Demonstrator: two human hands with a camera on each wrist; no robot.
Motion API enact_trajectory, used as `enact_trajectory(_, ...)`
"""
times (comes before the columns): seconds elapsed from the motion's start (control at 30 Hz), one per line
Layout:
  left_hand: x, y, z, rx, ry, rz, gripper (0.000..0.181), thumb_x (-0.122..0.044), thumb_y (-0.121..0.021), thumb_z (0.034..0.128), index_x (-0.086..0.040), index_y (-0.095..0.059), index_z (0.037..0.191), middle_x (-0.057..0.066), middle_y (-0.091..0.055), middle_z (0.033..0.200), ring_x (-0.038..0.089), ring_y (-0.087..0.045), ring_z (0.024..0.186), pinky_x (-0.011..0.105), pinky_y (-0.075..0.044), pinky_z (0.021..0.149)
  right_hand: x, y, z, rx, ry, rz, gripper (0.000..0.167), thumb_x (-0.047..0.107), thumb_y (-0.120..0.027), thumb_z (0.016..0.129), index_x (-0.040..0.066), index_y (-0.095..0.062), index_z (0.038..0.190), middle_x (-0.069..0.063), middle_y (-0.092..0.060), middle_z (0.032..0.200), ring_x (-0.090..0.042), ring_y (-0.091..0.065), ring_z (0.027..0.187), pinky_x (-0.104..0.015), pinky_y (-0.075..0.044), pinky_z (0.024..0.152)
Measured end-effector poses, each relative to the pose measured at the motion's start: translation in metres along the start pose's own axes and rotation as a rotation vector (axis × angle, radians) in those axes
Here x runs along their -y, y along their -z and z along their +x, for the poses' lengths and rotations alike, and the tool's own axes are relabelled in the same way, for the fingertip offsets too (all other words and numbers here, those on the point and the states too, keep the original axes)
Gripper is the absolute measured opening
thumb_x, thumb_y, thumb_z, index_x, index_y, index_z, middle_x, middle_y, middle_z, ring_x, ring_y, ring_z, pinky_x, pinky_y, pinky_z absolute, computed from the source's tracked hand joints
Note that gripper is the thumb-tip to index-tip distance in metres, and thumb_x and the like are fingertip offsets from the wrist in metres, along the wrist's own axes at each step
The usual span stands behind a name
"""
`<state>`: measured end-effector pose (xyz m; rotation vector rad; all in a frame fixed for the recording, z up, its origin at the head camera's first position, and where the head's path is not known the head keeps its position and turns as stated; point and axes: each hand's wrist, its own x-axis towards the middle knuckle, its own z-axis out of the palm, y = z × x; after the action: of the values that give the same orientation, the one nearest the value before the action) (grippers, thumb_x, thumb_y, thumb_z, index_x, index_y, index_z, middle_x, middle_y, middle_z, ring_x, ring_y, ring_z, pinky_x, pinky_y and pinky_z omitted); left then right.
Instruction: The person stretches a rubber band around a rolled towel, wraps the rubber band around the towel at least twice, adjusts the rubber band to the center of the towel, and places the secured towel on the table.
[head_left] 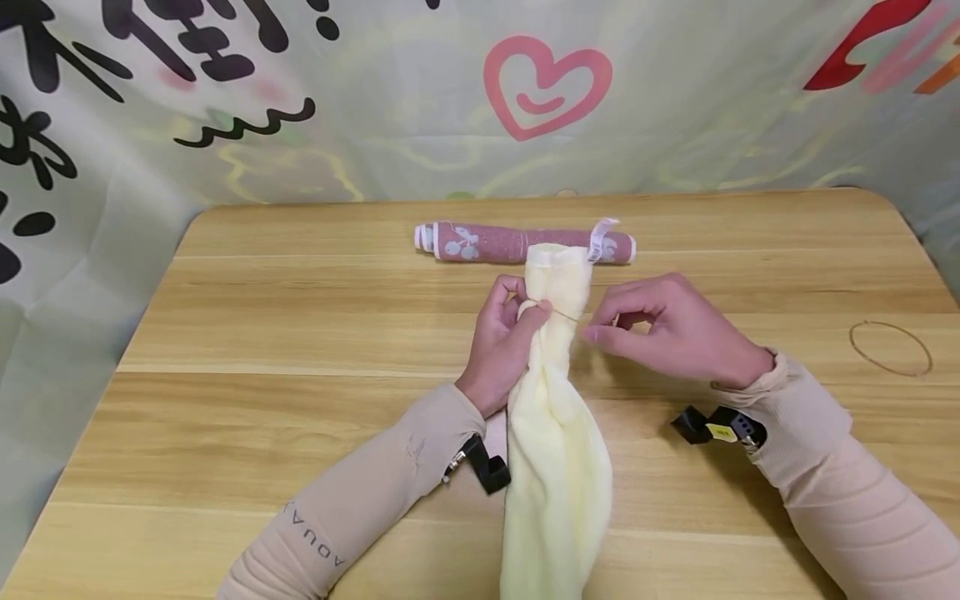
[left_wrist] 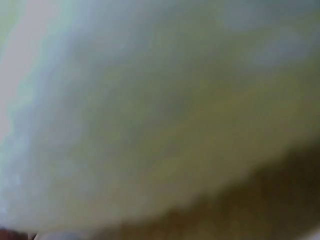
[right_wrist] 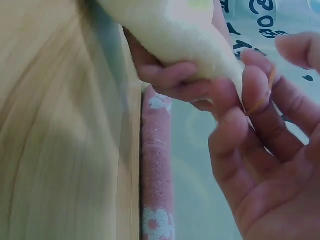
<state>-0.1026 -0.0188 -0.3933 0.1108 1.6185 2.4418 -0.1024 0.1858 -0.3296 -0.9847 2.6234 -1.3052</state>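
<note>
A pale yellow towel (head_left: pixel 558 483), bunched lengthwise, runs from the table's middle to the lower edge of the head view. My left hand (head_left: pixel 502 350) grips it below its top end, thumb across the front. A thin tan rubber band (head_left: pixel 564 316) crosses the towel by that thumb. At the towel's right side, my right hand (head_left: pixel 671 329) has curled fingers holding the band. The right wrist view shows the band (right_wrist: pixel 260 104) stretched over the right fingertips, with the towel (right_wrist: pixel 172 37) in the left hand. Blurred pale cloth (left_wrist: pixel 150 110) fills most of the left wrist view.
Behind the yellow towel lies a rolled mauve towel (head_left: pixel 495 242) with white patterns and a white tag. Another rubber band (head_left: pixel 890 348) lies at the right of the wooden table (head_left: pixel 262 333). A printed cloth (head_left: pixel 405 108) hangs behind the table.
</note>
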Motion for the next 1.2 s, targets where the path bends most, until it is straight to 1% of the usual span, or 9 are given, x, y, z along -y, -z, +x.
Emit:
enact_trajectory(0.1,0.0,0.0008,0.0011,-0.011,0.034,0.016,0.016,-0.005,-0.055,0.1006,-0.016,-0.045,0.104,0.0,-0.063,0.093,0.01,-0.065,0.072,0.024,-0.058,0.059,-0.0002,0.0008,-0.0007,0.043,0.047,0.086,0.033,-0.01,-0.069,0.088,0.023,-0.075,0.085,0.006,-0.072,0.086,-0.005,-0.063,0.079,-0.016,-0.053,0.074)
enact_trajectory(0.23,0.0,0.0016,0.0014,-0.009,0.077,0.04,0.013,-0.01,-0.055,0.1025,-0.017,-0.047,0.109,0.003,-0.064,0.086,0.01,-0.066,0.067,0.025,-0.058,0.057,-0.003,0.0,-0.0019,0.051,0.099,0.196,0.049,-0.024,-0.052,0.08,0.019,-0.074,0.087,0.004,-0.072,0.096,-0.008,-0.065,0.097,-0.015,-0.052,0.09)
enact_trajectory(0.33,0.0001,0.0015,0.0019,0.001,0.093,0.036,0.012,-0.01,-0.054,0.1039,-0.016,-0.046,0.111,0.005,-0.064,0.087,0.011,-0.066,0.066,0.026,-0.058,0.057,-0.0059,-0.002,-0.0012,0.046,0.148,0.238,0.057,-0.028,-0.041,0.074,0.017,-0.072,0.089,0.003,-0.07,0.099,-0.009,-0.062,0.102,-0.017,-0.05,0.092)
enact_trajectory(0.5,0.0,0.0007,0.0018,0.084,0.156,-0.062,0.01,-0.014,-0.05,0.1084,-0.019,-0.043,0.114,0.009,-0.065,0.095,0.018,-0.073,0.073,0.041,-0.066,0.065,-0.0071,-0.0041,0.0005,0.059,0.182,0.345,0.06,-0.03,-0.031,0.073,0.008,-0.068,0.101,-0.003,-0.07,0.098,-0.013,-0.066,0.096,-0.022,-0.054,0.09)
enact_trajectory(0.57,-0.0008,0.0003,0.0011,0.114,0.184,-0.074,0.01,-0.017,-0.05,0.1092,-0.021,-0.042,0.113,0.011,-0.067,0.095,0.023,-0.075,0.072,0.045,-0.066,0.065,-0.0062,-0.0036,-0.0001,0.068,0.166,0.372,0.057,-0.03,-0.031,0.075,0.005,-0.067,0.102,-0.004,-0.069,0.093,-0.014,-0.066,0.09,-0.024,-0.056,0.085)
enact_trajectory(0.73,-0.0034,-0.0001,-0.0011,0.124,0.174,-0.015,0.015,-0.02,-0.052,0.1087,-0.023,-0.039,0.103,0.013,-0.067,0.086,0.024,-0.072,0.061,0.041,-0.064,0.057,-0.0041,-0.0023,-0.0019,0.111,0.119,0.333,0.052,-0.029,-0.038,0.077,0.012,-0.068,0.091,-0.003,-0.067,0.083,-0.012,-0.062,0.08,-0.027,-0.054,0.069)
enact_trajectory(0.93,-0.004,-0.0005,-0.0012,0.122,0.132,-0.027,0.028,-0.016,-0.054,0.1076,-0.017,-0.032,0.091,0.012,-0.062,0.088,0.022,-0.072,0.063,0.042,-0.064,0.057,-0.0047,-0.0026,-0.0007,0.097,0.18,0.33,0.047,-0.029,-0.035,0.086,0.011,-0.06,0.08,-0.003,-0.067,0.089,-0.016,-0.063,0.085,-0.022,-0.054,0.08)
enact_trajectory(1.1,-0.0039,-0.0005,-0.0012,0.13,0.147,-0.039,0.015,-0.015,-0.056,0.1066,-0.02,-0.042,0.105,0.011,-0.066,0.092,0.021,-0.073,0.065,0.039,-0.064,0.058,-0.0063,-0.0024,0.0004,0.089,0.182,0.327,0.042,-0.025,-0.046,0.093,0.012,-0.061,0.082,-0.004,-0.069,0.096,-0.016,-0.066,0.091,-0.019,-0.055,0.085)
enact_trajectory(1.2,-0.0034,0.0,-0.002,0.145,0.151,-0.046,0.019,-0.011,-0.054,0.1051,-0.021,-0.044,0.118,0.011,-0.067,0.095,0.02,-0.073,0.067,0.036,-0.064,0.059,-0.0071,-0.0013,-0.0002,0.098,0.144,0.318,0.037,-0.023,-0.052,0.093,0.011,-0.064,0.084,-0.004,-0.072,0.098,-0.013,-0.068,0.093,-0.018,-0.057,0.085)
